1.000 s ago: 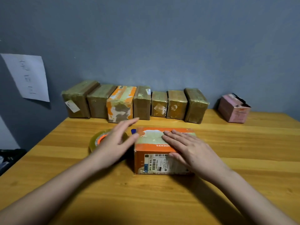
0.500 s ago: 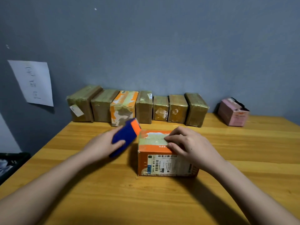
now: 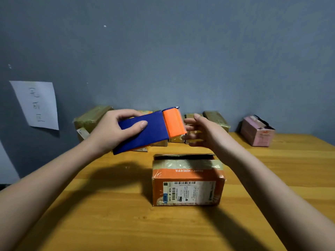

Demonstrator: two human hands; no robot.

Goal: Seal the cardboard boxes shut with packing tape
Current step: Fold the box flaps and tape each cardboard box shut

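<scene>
Orange box (image 3: 187,180) sits on the wood table (image 3: 108,223), near centre, shipping label facing the camera. Top is covered in glossy film; a dark strip shows along its far top edge, cannot tell if that's a gap or a flap edge.

Left hand (image 3: 110,131) is raised above the table, left of and beyond the box, gripping a flat blue tool (image 3: 143,131): thumb across the top face, fingers curled around the far edge. Tool has an orange end piece (image 3: 174,122) pointing right. Can't see a tape roll on it from this angle.

Right hand (image 3: 204,131) is also in the air, just right of the orange end, fingers spread and loosely bent, holding nothing. Fingertips sit right beside the orange piece; contact not clear.

Neither hand touches the box.

Far side: row of brown taped boxes (image 3: 90,118) along the blue-grey wall, mostly hidden behind the hands. Pink box (image 3: 257,132) at far right of the table, well apart from the row. White paper sheet (image 3: 37,104) with handwriting stuck on the wall at left.
</scene>
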